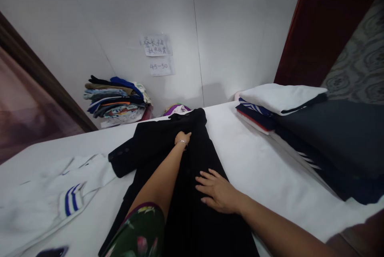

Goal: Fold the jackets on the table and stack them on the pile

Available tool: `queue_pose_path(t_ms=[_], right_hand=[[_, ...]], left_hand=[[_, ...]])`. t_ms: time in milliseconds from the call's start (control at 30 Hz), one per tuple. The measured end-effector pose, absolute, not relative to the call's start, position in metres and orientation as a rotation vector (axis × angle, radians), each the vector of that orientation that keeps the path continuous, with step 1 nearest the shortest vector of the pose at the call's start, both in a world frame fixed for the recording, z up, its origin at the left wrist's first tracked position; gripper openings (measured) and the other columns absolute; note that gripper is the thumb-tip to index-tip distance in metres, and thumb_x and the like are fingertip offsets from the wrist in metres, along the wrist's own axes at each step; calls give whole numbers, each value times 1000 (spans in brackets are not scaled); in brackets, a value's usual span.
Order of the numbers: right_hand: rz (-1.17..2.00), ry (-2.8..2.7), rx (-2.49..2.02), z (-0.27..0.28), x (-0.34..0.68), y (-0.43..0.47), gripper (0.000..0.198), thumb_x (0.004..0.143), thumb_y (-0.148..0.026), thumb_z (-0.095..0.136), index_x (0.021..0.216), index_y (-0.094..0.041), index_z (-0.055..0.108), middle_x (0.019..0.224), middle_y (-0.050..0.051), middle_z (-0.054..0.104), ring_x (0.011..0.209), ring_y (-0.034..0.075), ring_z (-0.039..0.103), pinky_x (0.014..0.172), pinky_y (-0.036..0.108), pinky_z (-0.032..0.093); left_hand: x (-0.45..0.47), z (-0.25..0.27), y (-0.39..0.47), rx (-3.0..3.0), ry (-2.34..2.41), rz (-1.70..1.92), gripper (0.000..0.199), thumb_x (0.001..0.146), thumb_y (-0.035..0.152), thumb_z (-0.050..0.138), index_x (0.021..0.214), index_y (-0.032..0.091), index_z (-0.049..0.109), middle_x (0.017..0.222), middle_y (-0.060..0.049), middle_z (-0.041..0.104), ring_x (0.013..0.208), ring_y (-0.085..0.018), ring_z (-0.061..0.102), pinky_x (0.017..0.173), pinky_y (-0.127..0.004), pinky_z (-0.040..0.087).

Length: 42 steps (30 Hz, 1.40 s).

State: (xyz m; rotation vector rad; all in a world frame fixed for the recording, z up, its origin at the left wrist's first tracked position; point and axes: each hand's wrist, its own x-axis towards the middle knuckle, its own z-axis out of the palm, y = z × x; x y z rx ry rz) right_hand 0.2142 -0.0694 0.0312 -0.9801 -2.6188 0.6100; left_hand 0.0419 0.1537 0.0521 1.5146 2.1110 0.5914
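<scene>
A black coat (207, 225) lies lengthwise on the white-covered table, its collar end toward the wall. One sleeve with dark cuff buttons sticks out to the left; along the right, the coat's edge runs nearly straight. Near the collar, my left hand (182, 139) is closed on the coat's front, thumb to the right and the other fingers partly hidden. A bracelet circles that wrist. My right hand (218, 193) rests flat on the right side of the coat, fingers spread and holding nothing.
A white garment with blue stripes (45, 205) lies at left, a dark object (53, 252) below it. Folded clothes (115, 99) are piled at back left. Another garment stack (336, 137) stands at right. Handwritten papers (157, 51) hang on the wall above the white table (237, 149).
</scene>
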Motion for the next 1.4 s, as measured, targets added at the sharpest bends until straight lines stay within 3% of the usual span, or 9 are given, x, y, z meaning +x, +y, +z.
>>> queue_pose_path(t_ms=[67,167,300,500,633,833,1000,1267,1400], right_hand=[[621,-2618,-982,32,214,-70,47,90,-36,48,135,-22,46,146,7,39,140,23,21,115,47,8],[636,-2612,-995,34,213,-70,47,89,-34,48,135,-23,46,146,6,39,140,24,21,115,47,7],[668,-2604,-1029,35,210,-73,48,90,-33,47,136,-22,45,147,7,38,141,23,19,115,46,5],[830,-2609,-1085,40,206,-97,66,86,-40,51,144,-16,31,153,13,20,142,25,9,115,47,5],[936,-2557,-998,52,216,-104,59,87,-36,51,142,-20,36,150,10,30,141,23,20,115,46,11],[525,-2258,-1212,56,231,-25,51,89,-24,42,139,-16,41,147,11,36,139,23,26,114,45,20],[311,-2275,-1627,51,215,71,53,90,-24,40,141,-10,36,150,14,30,139,24,23,111,40,24],[275,-2255,-1835,43,171,158,58,93,-35,35,145,-9,25,154,14,17,142,26,8,112,44,12],[304,-2293,-1892,19,162,168,65,93,-46,29,146,-8,23,154,14,17,142,27,9,112,46,9]], left_hand=[[46,57,140,1641,2122,630,52,79,43,59,119,12,56,122,-20,59,114,-33,55,89,-42,46],[57,51,114,1922,2044,681,58,82,44,53,135,21,42,146,-12,38,134,-27,34,108,-41,28],[70,27,91,2337,1811,340,60,89,51,35,141,21,35,153,-8,25,142,-25,15,114,-47,12],[69,20,93,2317,1809,194,64,90,54,26,142,17,32,154,-9,22,142,-24,13,113,-50,10],[66,40,84,2283,1804,110,62,87,54,35,139,20,38,151,-12,28,140,-28,20,110,-54,19],[64,34,3,2528,1589,185,70,86,55,37,139,10,38,150,-15,30,140,-28,19,114,-48,11],[62,13,-33,2595,1530,299,73,88,58,30,141,7,34,150,-15,28,141,-26,17,116,-47,11],[59,4,-29,2578,1491,364,76,88,61,25,143,8,32,151,-15,25,142,-26,16,116,-48,12],[60,2,-32,2538,1486,363,77,87,61,24,144,9,29,152,-14,23,142,-25,13,116,-47,9]])
